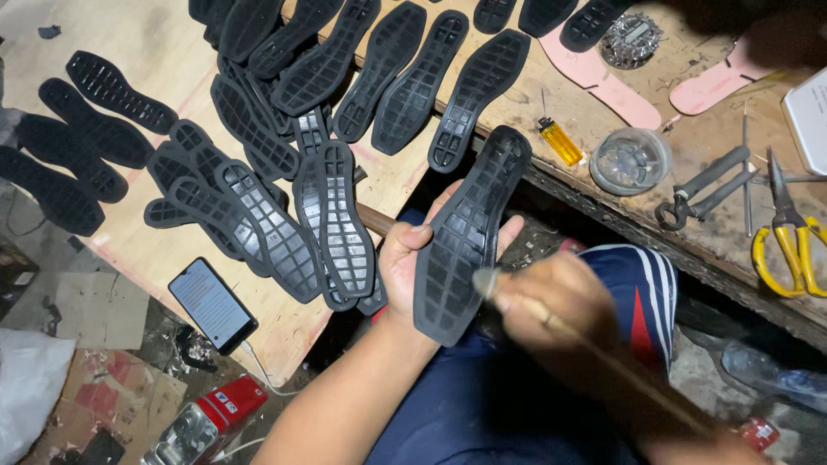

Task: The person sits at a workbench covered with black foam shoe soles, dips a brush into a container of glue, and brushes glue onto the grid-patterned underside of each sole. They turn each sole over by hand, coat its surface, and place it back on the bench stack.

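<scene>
Your left hand [405, 258] grips a black sole [465, 232], right hand [551, 301] clenches a brush [488, 281]; soles [345, 86] crowd the scuffed wooden workbench [689, 129].

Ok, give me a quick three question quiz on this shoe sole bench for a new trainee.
1. True or false: the left hand holds a black sole with its gridded side up.
2. Which lies nearest the yellow lighter? A) the phone B) the clear round container C) the yellow-handled scissors
3. What does the right hand grip?

Key
1. True.
2. B.
3. A thin stick-like tool, blurred, with its tip at the sole.
</scene>
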